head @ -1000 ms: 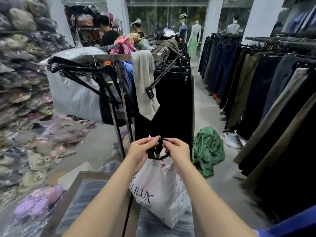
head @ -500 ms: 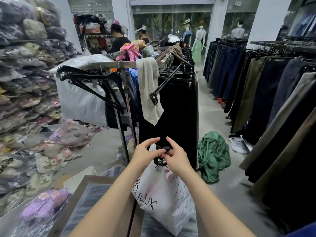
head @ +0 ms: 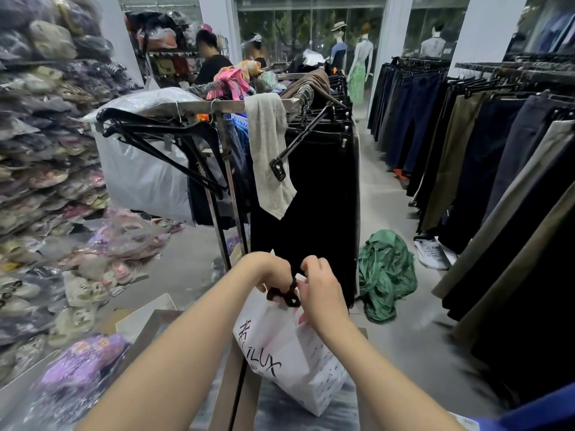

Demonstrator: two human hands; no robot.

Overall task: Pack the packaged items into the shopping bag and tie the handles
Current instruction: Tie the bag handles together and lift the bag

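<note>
A white shopping bag (head: 280, 353) with black lettering hangs in front of me, bulging with its contents, which are hidden inside. Its black handles (head: 284, 293) are twisted into a loop at the top. My left hand (head: 267, 269) pinches the handles from the left. My right hand (head: 320, 290) grips them from the right, fingers curled. Both hands touch the handles just above the bag's mouth.
A metal clothes rack (head: 230, 107) with black trousers and a grey towel (head: 267, 150) stands straight ahead. Packaged items are piled at the left (head: 40, 181). A purple package (head: 77, 365) lies lower left. A green cloth heap (head: 385, 272) sits on the floor. Hanging trousers line the right.
My hands have shifted around the handles, and the black loop now shows lower between them. The view has moved slightly.
</note>
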